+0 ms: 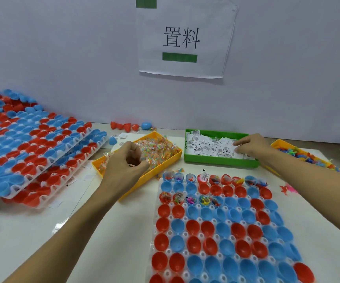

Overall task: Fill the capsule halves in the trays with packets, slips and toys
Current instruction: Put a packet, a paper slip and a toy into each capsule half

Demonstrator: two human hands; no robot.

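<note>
White tabletop (112,237) against a pale wall, with a paper sign (185,37) printed in large black characters taped above. Left hand (127,160) over the near end of a yellow bin (165,162), grip curled tight around small clear packets of coloured beads (159,147). Right hand (253,146) reaching into a green bin (216,161), grip narrow, fingertips pinching among white printed slips (208,147); what exactly is caught there cannot be told. Second yellow bin (277,144) at far right, partly hidden behind the right forearm, holding small bright plastic toys (296,153). Just below the bins, a white tray (170,233) of red and blue capsule halves (222,231), open side up; back row and part of the third row already stuffed with packets, slips and toys, all other rows hollow. Pink and orange toy (287,189) loose on the tabletop just right of the tray. Stack of further trays (32,152) of capsule halves at left, tilted and overlapping, close beside the left-hand yellow bin. Several loose red and blue halves (128,126) along the wall behind the bins. White and black object at the left edge, cut off and unclear.
</note>
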